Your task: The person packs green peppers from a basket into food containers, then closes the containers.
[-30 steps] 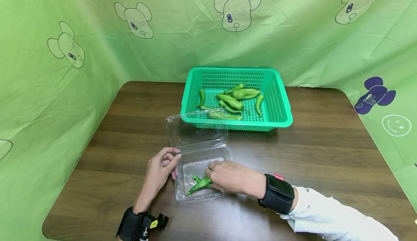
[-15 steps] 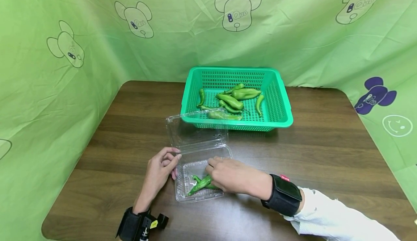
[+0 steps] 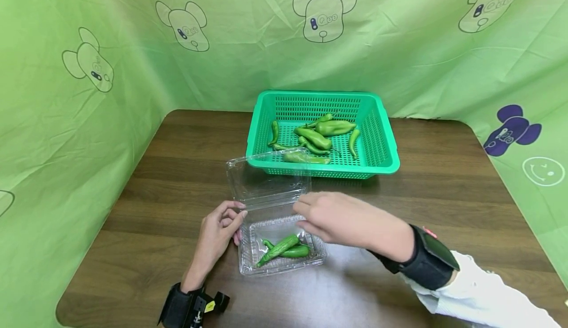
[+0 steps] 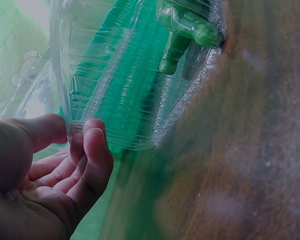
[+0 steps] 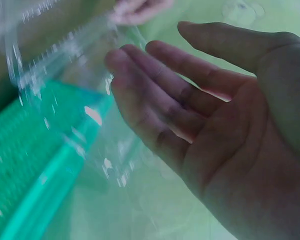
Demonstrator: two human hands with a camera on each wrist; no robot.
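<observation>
**Clear box, two peppers in it, lid standing open**

Clear plastic makes up the box near the front edge of the brown table. Its lid stands up at the far side, leaning back toward the green basket. Two green peppers lie in the tray part, side by side. Their long way runs slanted, from the near left corner up toward the right.

On the left side of the box is the left hand. Its thumb and fingers are curled and pinch the thin left rim of the box; the left wrist view shows the rim caught between thumb and fingertips.

Over the far right corner of the tray hangs the right hand. Its fingers are straight and loose, palm open, holding nothing. Its fingertips are just beside the lower right edge of the lid, and I cannot tell if they touch it. The peppers lie below and a bit nearer than those fingertips.

So the right hand is the one nearer the lid, and the lid's free top edge is up and away from it, close to the basket's front wall. More peppers lie in the basket. Bare table is on the right of the box.
</observation>
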